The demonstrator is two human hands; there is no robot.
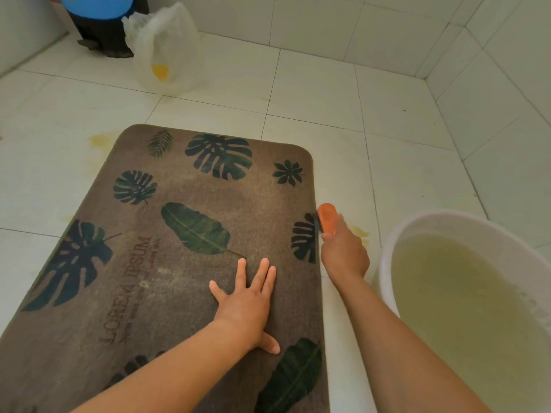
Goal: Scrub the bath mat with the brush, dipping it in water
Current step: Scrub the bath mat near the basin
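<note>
A brown bath mat (185, 263) printed with dark green leaves lies flat on the white tiled floor. My left hand (247, 302) presses on its near right part, fingers spread and straight. At the mat's right edge my right hand (343, 254) grips an orange brush (326, 217), whose dark bristles touch the mat's border. To the right stands a white basin (441, 222) holding cloudy yellowish water (465, 299).
A translucent plastic bag (162, 46) with something yellow inside sits on the floor at the back. Beside it stands a person (101, 22) in blue and dark clothes. Tiled walls close the back and right. Yellowish stains mark the floor near the mat.
</note>
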